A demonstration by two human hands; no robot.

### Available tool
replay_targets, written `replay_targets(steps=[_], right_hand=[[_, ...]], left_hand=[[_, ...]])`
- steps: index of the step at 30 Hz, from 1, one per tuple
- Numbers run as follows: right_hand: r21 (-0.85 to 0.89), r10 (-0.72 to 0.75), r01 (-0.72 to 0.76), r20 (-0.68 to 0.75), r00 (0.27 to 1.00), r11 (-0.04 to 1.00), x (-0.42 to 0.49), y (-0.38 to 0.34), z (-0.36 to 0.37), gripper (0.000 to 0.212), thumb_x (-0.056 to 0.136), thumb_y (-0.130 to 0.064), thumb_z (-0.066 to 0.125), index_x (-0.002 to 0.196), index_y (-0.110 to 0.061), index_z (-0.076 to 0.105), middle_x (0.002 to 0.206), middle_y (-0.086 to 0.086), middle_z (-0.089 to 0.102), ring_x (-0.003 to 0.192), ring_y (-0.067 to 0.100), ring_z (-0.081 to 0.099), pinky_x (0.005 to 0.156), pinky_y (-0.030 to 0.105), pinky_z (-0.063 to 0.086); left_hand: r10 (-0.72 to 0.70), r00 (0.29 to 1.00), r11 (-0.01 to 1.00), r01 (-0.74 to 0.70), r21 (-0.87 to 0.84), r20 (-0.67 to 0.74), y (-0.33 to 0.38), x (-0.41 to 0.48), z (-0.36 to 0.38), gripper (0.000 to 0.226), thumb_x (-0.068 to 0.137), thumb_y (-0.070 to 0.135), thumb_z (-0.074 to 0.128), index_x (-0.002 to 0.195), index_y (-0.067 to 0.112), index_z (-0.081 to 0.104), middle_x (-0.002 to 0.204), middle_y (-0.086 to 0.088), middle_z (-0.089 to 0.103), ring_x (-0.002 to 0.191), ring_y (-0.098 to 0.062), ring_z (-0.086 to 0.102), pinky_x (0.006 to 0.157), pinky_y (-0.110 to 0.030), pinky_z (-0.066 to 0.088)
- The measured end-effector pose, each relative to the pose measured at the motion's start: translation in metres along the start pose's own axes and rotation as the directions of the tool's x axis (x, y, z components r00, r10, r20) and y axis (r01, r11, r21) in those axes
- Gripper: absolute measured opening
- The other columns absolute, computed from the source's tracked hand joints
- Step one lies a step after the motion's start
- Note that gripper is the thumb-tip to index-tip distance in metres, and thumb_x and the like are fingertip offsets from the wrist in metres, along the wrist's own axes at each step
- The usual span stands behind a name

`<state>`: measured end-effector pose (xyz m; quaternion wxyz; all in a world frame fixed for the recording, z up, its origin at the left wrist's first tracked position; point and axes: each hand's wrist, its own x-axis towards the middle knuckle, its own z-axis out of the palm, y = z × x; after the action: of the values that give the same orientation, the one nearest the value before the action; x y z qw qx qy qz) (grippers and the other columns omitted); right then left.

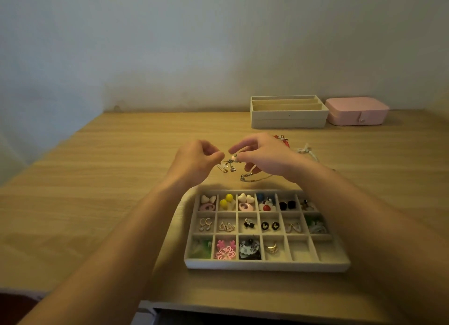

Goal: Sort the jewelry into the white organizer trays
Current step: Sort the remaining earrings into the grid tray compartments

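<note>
A white organizer tray [267, 265] with many small compartments lies on the wooden table in front of me, most cells holding earrings and charms. Just beyond its far edge, my left hand [194, 162] and my right hand [264, 157] are raised close together, each pinching an end of a thin charm chain [230, 163] with small heart pendants hanging from it. A silver chain [252, 177] trails on the table under my right hand. A red trinket [281, 139] and a pale bracelet [307, 151] lie behind my right hand.
A second white organizer tray [289, 120] with long slots stands at the back near the wall, and a closed pink jewelry box [357, 112] sits to its right. Two bottom-right tray cells [313, 248] hold nothing. The table's near edge [218, 305] is close below the tray.
</note>
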<state>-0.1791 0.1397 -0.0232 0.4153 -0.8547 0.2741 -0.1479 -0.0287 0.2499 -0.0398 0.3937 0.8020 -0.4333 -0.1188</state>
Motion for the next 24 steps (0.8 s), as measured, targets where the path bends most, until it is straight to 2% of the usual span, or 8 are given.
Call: replay_targets(steps=[4,9,13,18,21,24], right_hand=[[0.184,-0.021,0.016,0.024,0.999,0.983,-0.018,-0.012,0.001,0.02,0.1,-0.022,0.063,0.119,-0.022,0.068,0.104,0.0,0.073,0.089,0.015,0.073,0.078,0.031,0.063],[0.328,-0.038,0.039,-0.01,0.999,0.944,-0.04,-0.02,-0.002,0.018,0.096,-0.016,0.069,0.113,-0.011,0.07,0.095,0.008,0.077,0.085,0.018,0.076,0.079,0.033,0.063],[0.502,-0.004,-0.021,0.047,0.999,0.865,-0.06,-0.018,-0.012,0.018,0.093,-0.007,0.069,0.111,-0.005,0.07,0.101,0.018,0.076,0.089,0.024,0.075,0.08,0.032,0.062],[0.432,-0.001,-0.036,0.085,0.996,0.901,-0.079,-0.013,-0.024,0.019,0.09,-0.005,0.072,0.109,-0.004,0.072,0.096,0.013,0.076,0.082,0.022,0.073,0.078,0.033,0.062],[0.397,0.014,-0.044,0.078,0.997,0.917,-0.088,-0.013,-0.029,0.018,0.087,-0.009,0.076,0.105,-0.007,0.071,0.091,0.008,0.076,0.081,0.021,0.073,0.076,0.031,0.062],[0.415,0.032,-0.055,0.062,0.998,0.908,-0.097,-0.013,-0.03,0.019,0.086,-0.008,0.077,0.103,-0.007,0.069,0.09,0.009,0.075,0.081,0.021,0.073,0.076,0.031,0.063]], left_hand=[[-0.013,0.996,0.981,0.03,-0.19,0.091,0.02,-0.025,-0.011,0.015,0.095,0.027,0.067,0.099,0.012,0.069,0.087,-0.003,0.075,0.072,-0.013,0.066,0.058,-0.026,0.054],[0.019,0.987,0.891,0.055,-0.45,0.159,0.033,-0.051,-0.017,0.01,0.093,0.02,0.068,0.096,0.01,0.066,0.086,-0.01,0.075,0.072,-0.017,0.07,0.065,-0.026,0.059],[0.039,0.972,0.777,0.117,-0.619,0.233,0.041,-0.068,-0.016,0.018,0.086,0.016,0.073,0.1,0.006,0.067,0.087,-0.012,0.075,0.077,-0.018,0.071,0.071,-0.025,0.061],[0.046,0.946,0.743,0.182,-0.644,0.319,0.049,-0.086,-0.011,0.03,0.076,0.025,0.077,0.1,0.008,0.069,0.091,-0.013,0.076,0.081,-0.02,0.073,0.066,-0.022,0.06],[0.032,0.915,0.674,0.277,-0.685,0.402,0.054,-0.095,-0.007,0.036,0.067,0.022,0.08,0.098,0.006,0.069,0.091,-0.013,0.075,0.078,-0.018,0.073,0.062,-0.02,0.06],[0.04,0.907,0.653,0.293,-0.698,0.419,0.059,-0.104,-0.002,0.037,0.068,0.016,0.078,0.103,0.006,0.069,0.095,-0.015,0.076,0.082,-0.02,0.074,0.062,-0.019,0.059]])
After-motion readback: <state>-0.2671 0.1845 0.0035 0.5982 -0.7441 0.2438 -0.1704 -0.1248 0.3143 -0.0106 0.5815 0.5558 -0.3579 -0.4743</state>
